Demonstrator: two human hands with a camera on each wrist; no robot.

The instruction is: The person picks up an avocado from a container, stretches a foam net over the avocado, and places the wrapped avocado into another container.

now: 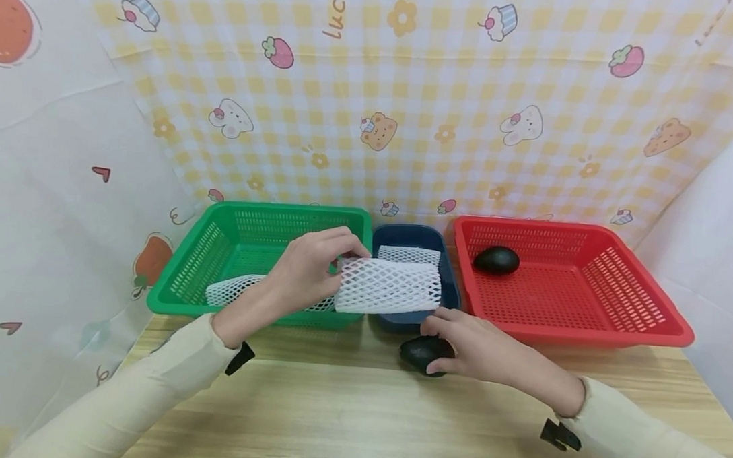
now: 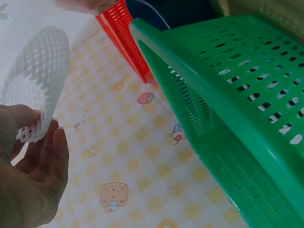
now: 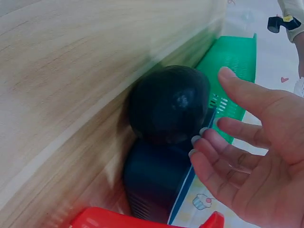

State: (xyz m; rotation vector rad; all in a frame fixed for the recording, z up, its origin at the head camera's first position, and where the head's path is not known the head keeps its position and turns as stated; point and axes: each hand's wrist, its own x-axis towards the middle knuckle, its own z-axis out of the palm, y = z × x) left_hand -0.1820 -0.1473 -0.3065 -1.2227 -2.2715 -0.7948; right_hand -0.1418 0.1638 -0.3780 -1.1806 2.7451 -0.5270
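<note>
place: curtained workspace | room: unclear | signs: checked backdrop (image 1: 322, 106), side cloth (image 1: 51, 231), wooden tabletop (image 1: 311, 416)

A table (image 1: 348, 417) with a pale, wood-grain top carries three baskets in a row along its far part. The green basket (image 1: 282, 208) stands at the left, the small dark blue basket (image 1: 400, 319) in the middle and the red basket (image 1: 581, 333) at the right, each upright and just beside its neighbour. A dark avocado (image 1: 419, 352) lies on its side on the wood, just in front of the blue one. The grain runs from left to right.
</note>
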